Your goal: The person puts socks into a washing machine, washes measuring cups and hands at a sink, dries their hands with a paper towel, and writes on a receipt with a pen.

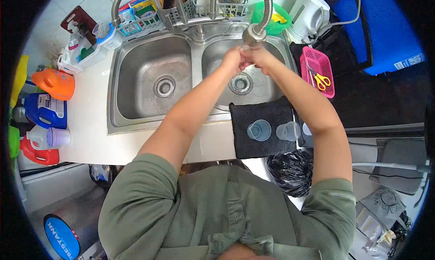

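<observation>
My left hand [233, 60] and my right hand [258, 58] meet over the right basin [267, 88] of the steel sink, just below the spray head [253, 35] of the tap. Their fingers are curled and pressed together, slightly blurred. Something pale shows between them, too small to make out. Below the hands is the drain [240, 83]. Nearer to me, a black cloth [244, 144] lies on the counter with a clear plastic cup [259, 130] and a second clear cup [289, 131] on it. Part of another cup shows beside my right forearm.
The left basin [136, 74] adjoins on the left. A pink basket [330, 69] with yellow scissors [322, 82] stands right of the sink, a green bowl [278, 22] behind it. Detergent bottles [54, 83] line the counter's left end. A black plastic bag [292, 171] sits below the cloth.
</observation>
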`<state>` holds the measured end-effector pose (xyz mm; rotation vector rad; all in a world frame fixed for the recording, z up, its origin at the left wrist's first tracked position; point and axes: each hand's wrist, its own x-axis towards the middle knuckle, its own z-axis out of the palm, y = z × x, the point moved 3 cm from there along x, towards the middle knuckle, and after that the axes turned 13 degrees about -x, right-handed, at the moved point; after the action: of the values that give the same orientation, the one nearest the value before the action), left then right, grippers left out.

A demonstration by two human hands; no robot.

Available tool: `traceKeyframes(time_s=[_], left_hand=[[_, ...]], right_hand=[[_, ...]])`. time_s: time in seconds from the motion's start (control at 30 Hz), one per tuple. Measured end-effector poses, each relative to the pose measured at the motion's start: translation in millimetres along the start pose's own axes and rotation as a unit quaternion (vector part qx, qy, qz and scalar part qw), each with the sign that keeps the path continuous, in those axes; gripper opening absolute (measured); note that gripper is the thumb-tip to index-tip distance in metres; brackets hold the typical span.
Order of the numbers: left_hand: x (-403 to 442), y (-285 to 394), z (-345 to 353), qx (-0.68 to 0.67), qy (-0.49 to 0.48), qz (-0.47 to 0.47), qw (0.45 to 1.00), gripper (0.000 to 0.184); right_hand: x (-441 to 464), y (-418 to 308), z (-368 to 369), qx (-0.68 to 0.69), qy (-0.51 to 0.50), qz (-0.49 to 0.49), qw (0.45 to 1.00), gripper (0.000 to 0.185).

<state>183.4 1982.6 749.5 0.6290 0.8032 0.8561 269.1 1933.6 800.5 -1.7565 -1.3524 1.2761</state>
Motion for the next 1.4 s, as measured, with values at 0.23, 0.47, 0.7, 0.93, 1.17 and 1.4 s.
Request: traceKeyframes(time_s=[0.23, 0.47, 0.7, 0.93, 1.17, 1.4], left_hand=[[21, -11, -17, -0.196, -0.054, -0.294, 0.934, 0.022], [12, -38, -24, -0.223, -0.063, -0.31, 0.922, 0.023], [45, -59, -48, -0.289, -0.073, -0.312, 0.902, 0.021], [13, -33, -15, -0.267, -0.05, -0.319, 0.908, 0.016], [21, -40, -38, 0.002, -0.011, -0.234, 0.972, 0.016], [36, 42, -31, 0.323, -0.004, 0.225, 0.919, 0.025]], right_hand=[[8, -14, 5, -0.445, 0.238, -0.146, 0.851, 0.035], [3, -17, 20, -0.479, 0.299, -0.175, 0.807, 0.038], [41, 20, 1, 0.093, 0.161, -0.002, 0.982, 0.033], [32, 20, -1, 0.257, -0.034, 0.133, 0.957, 0.027], [14, 7, -7, -0.199, 0.176, -0.11, 0.958, 0.044], [-6, 2, -3, -0.372, 0.242, -0.197, 0.874, 0.06]])
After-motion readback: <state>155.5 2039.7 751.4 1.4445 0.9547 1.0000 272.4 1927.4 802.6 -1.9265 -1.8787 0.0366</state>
